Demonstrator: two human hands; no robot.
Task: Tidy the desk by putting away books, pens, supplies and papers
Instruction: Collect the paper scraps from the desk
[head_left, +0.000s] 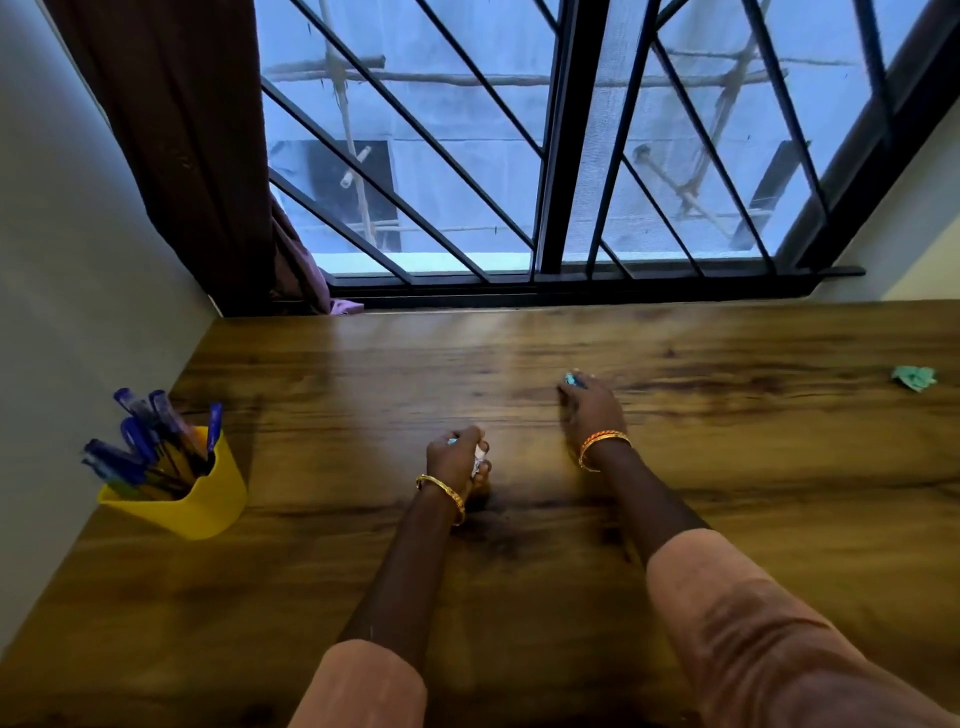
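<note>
At the far left of the wooden desk (363, 374), close to the wall, stands a yellow cup (192, 499) holding a bunch of blue pens (140, 441) that lean leftward. Toward the middle, the left hand (457, 457) rests low on the desk with its fingers curled around a small wad of crumpled white paper (479, 460); the wad shows between the fingertips and the palm, and a pale blue bit peeks out at the knuckles. A gold bangle (441, 493) sits on that wrist. Just to the right and farther from the body, the right hand (589, 405) lies on the desk with its fingers bent over a small blue scrap (571, 379), which pokes out beyond the fingertips on the far side. Whether they pinch it or merely cover it cannot be told through the blur. Well apart, near the right edge, a crumpled green paper ball (914, 378) lies alone on the wood.
</note>
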